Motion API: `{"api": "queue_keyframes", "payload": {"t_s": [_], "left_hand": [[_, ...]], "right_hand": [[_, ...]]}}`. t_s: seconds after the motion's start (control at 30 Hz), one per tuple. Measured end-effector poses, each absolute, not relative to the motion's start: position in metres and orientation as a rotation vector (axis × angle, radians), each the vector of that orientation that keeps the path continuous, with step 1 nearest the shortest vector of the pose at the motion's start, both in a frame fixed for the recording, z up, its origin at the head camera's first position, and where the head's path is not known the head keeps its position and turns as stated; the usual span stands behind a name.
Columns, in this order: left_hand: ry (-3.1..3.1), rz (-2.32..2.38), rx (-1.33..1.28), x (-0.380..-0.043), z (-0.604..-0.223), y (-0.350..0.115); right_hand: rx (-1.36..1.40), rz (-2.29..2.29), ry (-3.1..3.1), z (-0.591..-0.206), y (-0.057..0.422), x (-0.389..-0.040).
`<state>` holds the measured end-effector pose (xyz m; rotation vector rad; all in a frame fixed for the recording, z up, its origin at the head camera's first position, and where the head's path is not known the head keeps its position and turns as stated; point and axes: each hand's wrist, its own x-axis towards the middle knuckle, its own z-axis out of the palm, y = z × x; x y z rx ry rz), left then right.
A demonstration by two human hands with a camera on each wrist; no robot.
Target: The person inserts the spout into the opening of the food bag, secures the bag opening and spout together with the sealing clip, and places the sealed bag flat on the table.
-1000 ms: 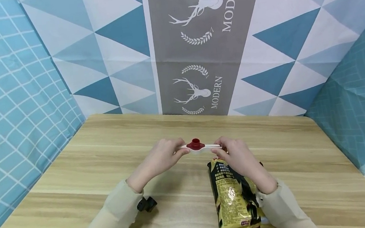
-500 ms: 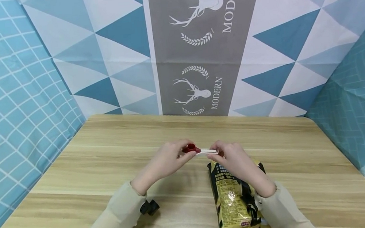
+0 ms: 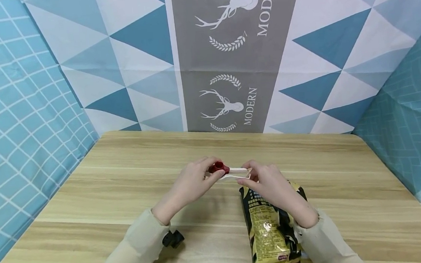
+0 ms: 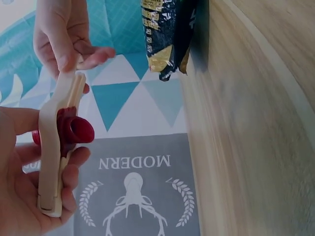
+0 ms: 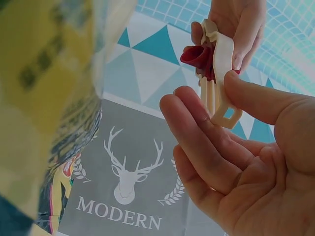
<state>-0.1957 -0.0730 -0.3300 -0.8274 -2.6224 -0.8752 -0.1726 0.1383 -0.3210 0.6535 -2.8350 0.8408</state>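
Observation:
A white bag clip [image 3: 238, 169] with a red pouring spout [image 3: 219, 167] is held above the table between both hands. My left hand [image 3: 185, 189] grips the spout end, fingers and thumb curled round it in the left wrist view. At the other end, my right hand [image 3: 274, 186] pinches the clip between thumb and fingers. The clip's two bars stand apart at the right end, where a squared loop [image 5: 229, 114] shows in the right wrist view. Below the right hand and forearm lies a black and gold printed snack bag [image 3: 266, 232], partly hidden by the sleeve.
The wood-grain table [image 3: 151, 154] runs back to a patterned backdrop [image 3: 142, 57]. A small black device [image 3: 173, 239] shows at the left sleeve. In the right wrist view, the bag [image 5: 54, 88] fills the near left side.
The left hand has shifted right along the clip and now covers the part by the spout. The bars, close together before, have come apart at the right end.

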Motion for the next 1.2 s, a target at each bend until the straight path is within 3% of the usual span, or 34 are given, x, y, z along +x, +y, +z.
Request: {"api": "queue_keyframes", "payload": {"t_s": [0.5, 1.2], "left_hand": [[-2.587, -0.949, -0.857, -0.1972, -0.3297, -0.077], [-2.543, -0.894, -0.994, -0.1956, -0.3313, -0.076]], "right_hand": [[0.632, 1.034, -2.853, -0.3186, 0.14, -0.1728], [0.524, 0.957, -2.827, -0.3207, 0.1392, -0.1725]]}}
